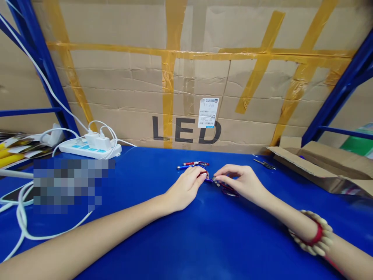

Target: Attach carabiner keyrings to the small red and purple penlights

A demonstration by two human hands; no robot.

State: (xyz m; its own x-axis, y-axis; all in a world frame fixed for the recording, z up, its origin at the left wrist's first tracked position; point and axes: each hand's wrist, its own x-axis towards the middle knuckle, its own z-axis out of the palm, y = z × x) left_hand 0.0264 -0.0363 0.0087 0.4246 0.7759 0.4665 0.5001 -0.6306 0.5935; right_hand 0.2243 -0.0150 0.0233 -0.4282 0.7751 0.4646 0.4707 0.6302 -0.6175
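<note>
Head view: the person's two bare hands meet near the middle of a blue bench (140,249). The left hand (185,188), palm down, has thumb and fingers closed on a slim blue-purple tube (209,180), whose end shows just past the fingertips, pointing toward the right hand (241,181). That hand's thumb and index finger come close together at small silvery parts (216,181) by the tube's end; whether they grip anything, one cannot tell. Below the right hand's fingers lie dark red and purple pieces with clips (230,190), partly hidden. Just beyond the left hand, a red tube (190,163) and a blue tube (186,167) rest side by side. Keys (265,164) lie farther right, near an open cardboard box (317,171). At the left, a white power strip (87,148) carries plugs and white cables (21,217). Behind the bench stands taped cardboard (131,89) printed "LED", bearing a white label (208,112). A beaded bracelet (326,237) circles the right wrist.
</note>
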